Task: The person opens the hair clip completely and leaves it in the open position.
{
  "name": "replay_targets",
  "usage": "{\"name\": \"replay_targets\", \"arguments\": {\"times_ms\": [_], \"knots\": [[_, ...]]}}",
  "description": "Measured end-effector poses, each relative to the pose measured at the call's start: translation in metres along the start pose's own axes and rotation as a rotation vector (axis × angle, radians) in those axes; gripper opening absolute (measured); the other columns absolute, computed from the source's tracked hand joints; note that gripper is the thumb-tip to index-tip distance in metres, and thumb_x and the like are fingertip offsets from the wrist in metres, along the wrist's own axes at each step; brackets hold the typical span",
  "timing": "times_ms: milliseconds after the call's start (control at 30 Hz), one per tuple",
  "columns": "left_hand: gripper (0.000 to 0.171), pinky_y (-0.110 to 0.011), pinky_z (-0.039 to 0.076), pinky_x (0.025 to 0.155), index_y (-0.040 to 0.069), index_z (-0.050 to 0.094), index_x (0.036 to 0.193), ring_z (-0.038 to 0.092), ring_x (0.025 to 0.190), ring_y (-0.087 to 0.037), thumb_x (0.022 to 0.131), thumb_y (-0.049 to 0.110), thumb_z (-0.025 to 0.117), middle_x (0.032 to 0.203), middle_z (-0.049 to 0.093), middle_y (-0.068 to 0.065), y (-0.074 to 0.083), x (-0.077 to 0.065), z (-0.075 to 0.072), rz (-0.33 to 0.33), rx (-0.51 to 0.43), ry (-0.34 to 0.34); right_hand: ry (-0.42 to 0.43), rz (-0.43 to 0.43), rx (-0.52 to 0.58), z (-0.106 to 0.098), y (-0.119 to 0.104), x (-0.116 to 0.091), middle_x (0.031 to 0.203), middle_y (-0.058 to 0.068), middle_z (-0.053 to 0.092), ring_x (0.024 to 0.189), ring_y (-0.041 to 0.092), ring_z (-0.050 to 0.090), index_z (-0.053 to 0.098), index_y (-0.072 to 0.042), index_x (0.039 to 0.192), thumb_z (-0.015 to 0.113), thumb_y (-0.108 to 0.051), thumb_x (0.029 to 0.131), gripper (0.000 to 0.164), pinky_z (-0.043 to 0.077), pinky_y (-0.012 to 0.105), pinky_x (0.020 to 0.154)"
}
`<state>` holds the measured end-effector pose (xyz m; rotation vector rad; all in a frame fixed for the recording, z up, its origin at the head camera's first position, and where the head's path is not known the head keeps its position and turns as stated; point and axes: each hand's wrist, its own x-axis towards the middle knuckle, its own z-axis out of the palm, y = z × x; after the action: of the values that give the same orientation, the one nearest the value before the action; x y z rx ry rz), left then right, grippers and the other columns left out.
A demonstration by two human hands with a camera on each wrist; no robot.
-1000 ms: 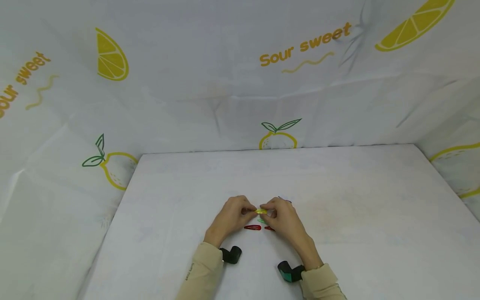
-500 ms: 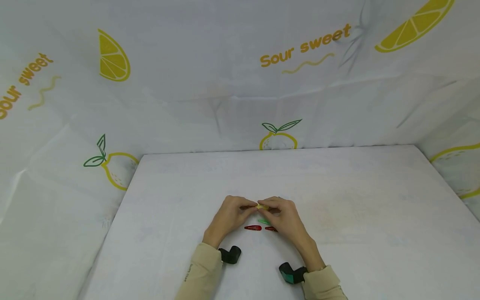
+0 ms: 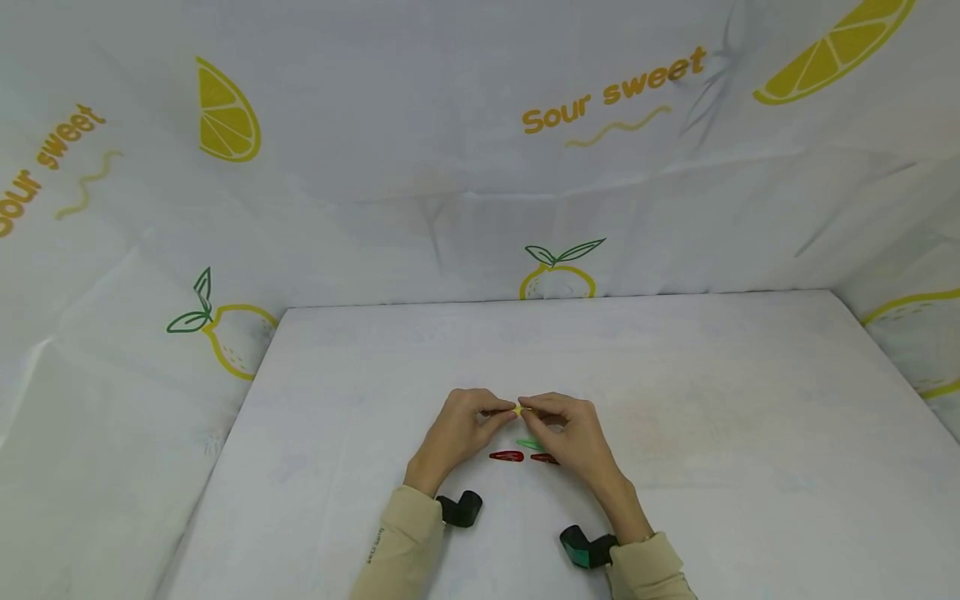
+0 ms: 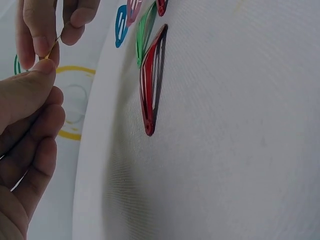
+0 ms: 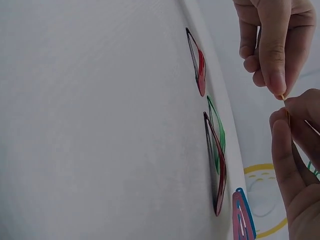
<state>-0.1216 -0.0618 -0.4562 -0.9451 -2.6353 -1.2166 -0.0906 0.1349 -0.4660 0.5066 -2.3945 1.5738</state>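
Note:
My left hand (image 3: 461, 433) and right hand (image 3: 576, 437) meet above the table, fingertips close together. Both pinch a small yellow hair clip (image 3: 518, 410) between thumb and fingers, one at each end. Most of the clip is covered by fingertips; in the right wrist view only a thin yellow edge (image 5: 283, 98) shows. Below the hands on the table lie a red snap hair clip (image 3: 506, 456), a darker red clip (image 3: 543, 458) partly behind my right hand, and a green clip (image 3: 528, 444).
A blue clip (image 4: 121, 26) and a pink clip (image 4: 133, 12) lie beyond the green one, hidden from the head view by my right hand. The white table (image 3: 360, 367) ends at a lemon-print cloth (image 3: 420, 233) behind and on both sides.
Both hands have risen slightly away from the red clips, carrying the yellow clip. Less of it shows between the fingertips now, and more of the green clip is uncovered.

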Motion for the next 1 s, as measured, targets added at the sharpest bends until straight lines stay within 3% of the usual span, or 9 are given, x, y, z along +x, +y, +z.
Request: {"name": "replay_targets", "arguments": {"times_ms": [400,1000], "knots": [[0.014,-0.017,0.052,0.067,0.004,0.082,0.102,0.063,0.071,-0.004,0.092,0.011,0.076,0.086,0.079,-0.004,0.0034,0.0031,0.0016,0.034,-0.022,-0.012,0.083,0.109,0.036,0.0014,-0.0034,-0.0006,0.098,0.016,0.080,0.080,0.014,0.073,0.080,0.003,0.103,0.075,0.006,0.086,0.018,0.060,0.022,0.071],[0.010,-0.019,0.054,0.065,0.001,0.082,0.097,0.066,0.069,-0.008,0.089,0.005,0.077,0.083,0.079,-0.007,0.0055,0.0044,0.0052,0.057,-0.023,0.014,0.123,0.187,0.085,0.0031,-0.0067,0.0000,0.093,0.017,0.080,0.079,0.011,0.073,0.078,0.006,0.107,0.075,0.009,0.084,0.024,0.059,0.018,0.073]]}}
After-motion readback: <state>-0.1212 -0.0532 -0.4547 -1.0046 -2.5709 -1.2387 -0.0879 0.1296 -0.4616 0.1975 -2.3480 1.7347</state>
